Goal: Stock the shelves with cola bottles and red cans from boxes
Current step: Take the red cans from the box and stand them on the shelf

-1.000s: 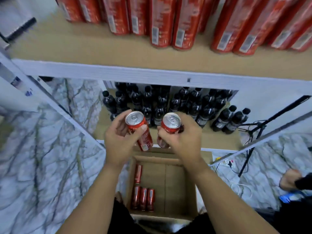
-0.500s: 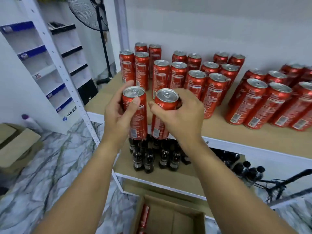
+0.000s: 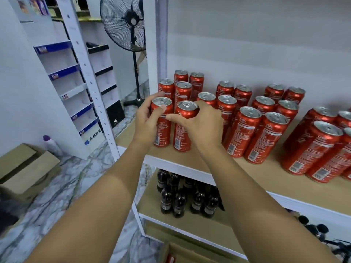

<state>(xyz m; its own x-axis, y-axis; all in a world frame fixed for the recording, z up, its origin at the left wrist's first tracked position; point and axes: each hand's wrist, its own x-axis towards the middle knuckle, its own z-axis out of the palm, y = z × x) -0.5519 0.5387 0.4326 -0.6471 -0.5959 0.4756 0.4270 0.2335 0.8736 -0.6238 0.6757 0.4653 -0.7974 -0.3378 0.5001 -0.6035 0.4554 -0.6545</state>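
Observation:
My left hand (image 3: 147,121) grips a tall red can (image 3: 162,128) and my right hand (image 3: 202,124) grips a second red can (image 3: 182,133). Both cans stand upright, side by side, at the front left of the wooden shelf (image 3: 209,164), just in front of several rows of red cans (image 3: 247,114). On the shelf below stand several dark cola bottles (image 3: 182,198). The corner of an open cardboard box (image 3: 182,253) with a red can inside shows at the bottom edge.
A white shelf post (image 3: 89,76) rises left of my arms. A black pedestal fan (image 3: 131,25) and a white-and-blue display rack (image 3: 66,88) stand behind it. A cardboard box (image 3: 24,168) lies on the marble floor at left. Black tripod legs (image 3: 332,242) at lower right.
I lifted the two cans from over the floor box up to the upper shelf. They now rest on the shelf's front left, with both hands still around them.

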